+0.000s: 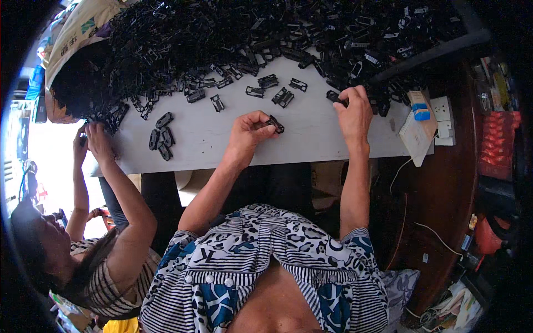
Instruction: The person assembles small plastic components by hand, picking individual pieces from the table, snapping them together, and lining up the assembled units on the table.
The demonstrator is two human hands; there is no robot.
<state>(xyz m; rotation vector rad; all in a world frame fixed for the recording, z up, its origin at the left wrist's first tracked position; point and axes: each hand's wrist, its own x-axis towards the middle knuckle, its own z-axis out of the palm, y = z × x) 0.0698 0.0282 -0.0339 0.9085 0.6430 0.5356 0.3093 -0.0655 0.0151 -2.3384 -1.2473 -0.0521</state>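
Observation:
Small black plastic clip-like parts lie on a white table point(205, 141); their exact kind is unclear. My left hand point(248, 133) pinches one black plastic part point(275, 124) between thumb and fingers, just above the table near its front edge. Farther right, my right hand point(355, 114) is closed on another black plastic part point(336, 99), at the border of the big heap point(222, 39). Between and beyond my hands sit several loose parts point(283, 97). Toward the left, a small cluster of parts point(161, 136) rests on the tabletop.
A co-worker point(122, 238) sits at my left, both hands point(95, 141) at the table's left end by a sack point(69, 66) of black parts. At the right are a notepad-like block point(416, 130), a white power socket point(442, 119) and a dark bar point(430, 55) crossing the heap.

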